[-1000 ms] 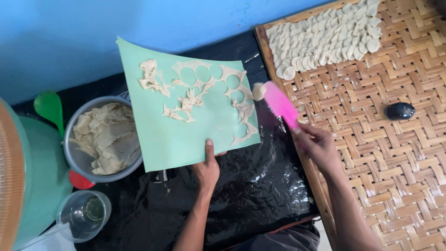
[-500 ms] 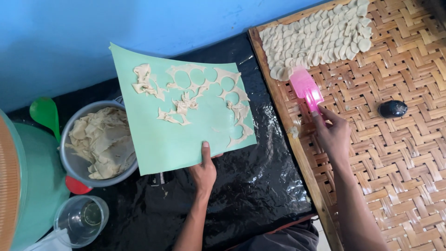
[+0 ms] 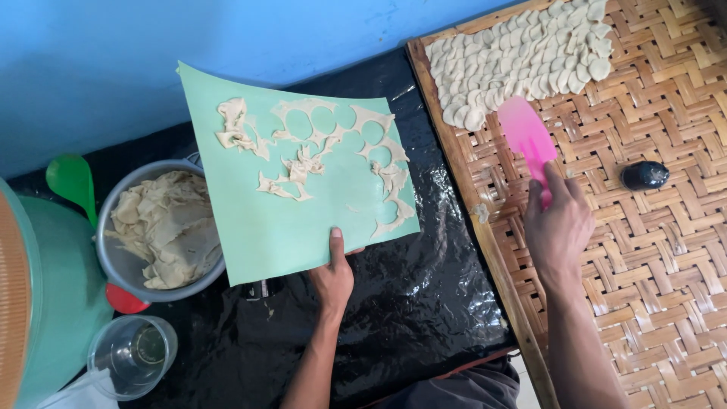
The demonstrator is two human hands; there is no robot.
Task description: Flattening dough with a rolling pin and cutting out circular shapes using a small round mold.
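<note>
Two hands worked: the right hand, fingers clenched round a pink spatula pointing up-left toward dough rounds on the woven tray, the left hand gripping a green mat above the black-covered counter by a blue wall

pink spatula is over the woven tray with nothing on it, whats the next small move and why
Probably bring the pink spatula in the right hand back to the green sheet held by the left hand. The dough rounds already lie on the woven tray, while only leftover dough scraps cling to the sheet beside the metal bowl.
</note>
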